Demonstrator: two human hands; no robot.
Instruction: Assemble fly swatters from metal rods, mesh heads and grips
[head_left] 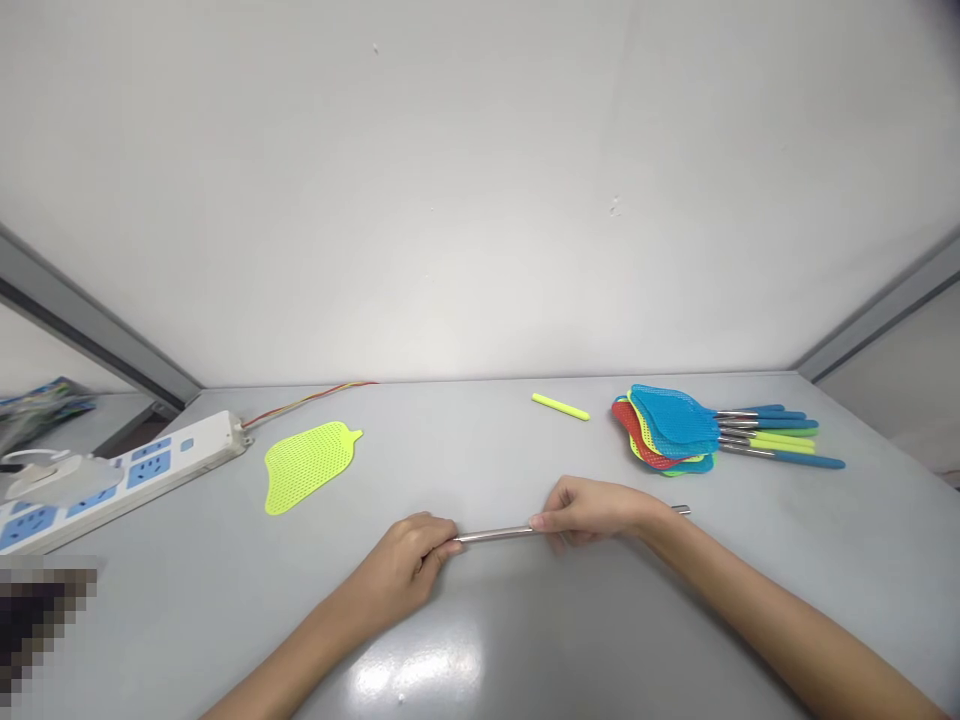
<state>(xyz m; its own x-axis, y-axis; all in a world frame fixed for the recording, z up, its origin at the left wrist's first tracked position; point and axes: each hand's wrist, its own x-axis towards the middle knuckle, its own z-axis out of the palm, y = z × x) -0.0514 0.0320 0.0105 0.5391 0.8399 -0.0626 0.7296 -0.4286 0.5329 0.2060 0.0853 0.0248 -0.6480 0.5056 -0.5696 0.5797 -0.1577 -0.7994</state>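
A thin silver metal rod (499, 533) lies almost level just above the grey table (480, 620), held at both ends. My left hand (409, 567) is closed on the rod's left end. My right hand (592, 510) is closed round the rod further right, and the rod's tip pokes out past the wrist. A loose yellow-green mesh swatter head (309, 463) lies flat to the left of my hands. A yellow-green handle sleeve (560, 406) lies beyond my right hand.
A stack of finished fly swatters (675, 428) in blue, red and yellow-green lies at the right, handles pointing right. A white and blue power strip (112, 478) with a plug and a red-yellow cable sits at the left. White partition walls enclose the table.
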